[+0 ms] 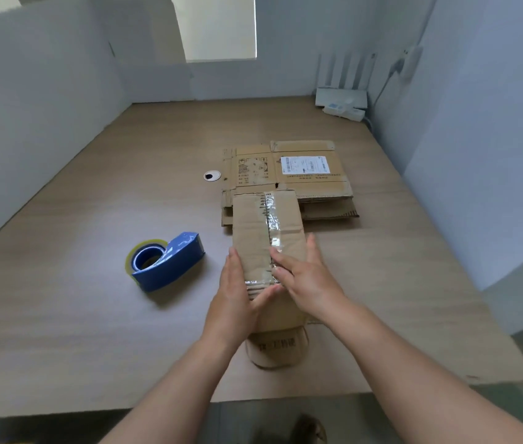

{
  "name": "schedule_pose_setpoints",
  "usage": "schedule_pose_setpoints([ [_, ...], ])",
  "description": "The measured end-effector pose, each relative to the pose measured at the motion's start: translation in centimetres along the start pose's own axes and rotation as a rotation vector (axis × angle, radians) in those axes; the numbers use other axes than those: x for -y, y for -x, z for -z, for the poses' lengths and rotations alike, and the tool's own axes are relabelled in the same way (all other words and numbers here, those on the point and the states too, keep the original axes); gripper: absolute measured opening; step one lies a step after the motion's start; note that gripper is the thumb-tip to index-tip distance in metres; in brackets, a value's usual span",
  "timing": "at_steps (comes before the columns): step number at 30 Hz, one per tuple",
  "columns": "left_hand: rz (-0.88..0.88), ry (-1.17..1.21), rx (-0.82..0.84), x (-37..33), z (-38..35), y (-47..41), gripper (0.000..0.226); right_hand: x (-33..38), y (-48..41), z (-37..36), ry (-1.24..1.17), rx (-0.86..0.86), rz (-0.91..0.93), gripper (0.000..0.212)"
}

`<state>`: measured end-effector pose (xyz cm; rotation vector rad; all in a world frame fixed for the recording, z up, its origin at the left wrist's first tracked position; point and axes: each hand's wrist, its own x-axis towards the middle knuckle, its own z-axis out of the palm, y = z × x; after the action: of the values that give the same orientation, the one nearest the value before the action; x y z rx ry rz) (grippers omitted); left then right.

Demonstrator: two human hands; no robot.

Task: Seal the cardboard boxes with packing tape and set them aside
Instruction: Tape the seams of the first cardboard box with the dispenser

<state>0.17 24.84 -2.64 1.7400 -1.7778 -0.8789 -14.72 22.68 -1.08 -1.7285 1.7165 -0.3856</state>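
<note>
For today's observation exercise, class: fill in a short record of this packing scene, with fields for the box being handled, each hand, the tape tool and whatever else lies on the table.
box: small brown cardboard box, clear tape strip along its top seam
left hand: fingers straight against the box's left side
right hand: straight fingers pressing on the tape
tape tool: blue plastic tape dispenser, lying on the wooden table left of the box, untouched
behind the box: flattened brown cardboard boxes, stacked, with a white shipping label on top
</note>
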Motion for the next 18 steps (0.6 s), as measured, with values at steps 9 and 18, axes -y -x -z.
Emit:
schedule_pose_setpoints([
  [9, -0.133, 0.137, 0.284, 1.9, 4.5, -1.1, 0.072, -1.6, 2.7, 0.2, -0.019, -0.035, 0.091, 0.055],
  [18, 0.211, -0.51, -0.079, 12.4, 8.4, -7.5, 0.056, -2.0, 0.5, 0.1, 0.04, -0.129, 0.103, 0.055],
])
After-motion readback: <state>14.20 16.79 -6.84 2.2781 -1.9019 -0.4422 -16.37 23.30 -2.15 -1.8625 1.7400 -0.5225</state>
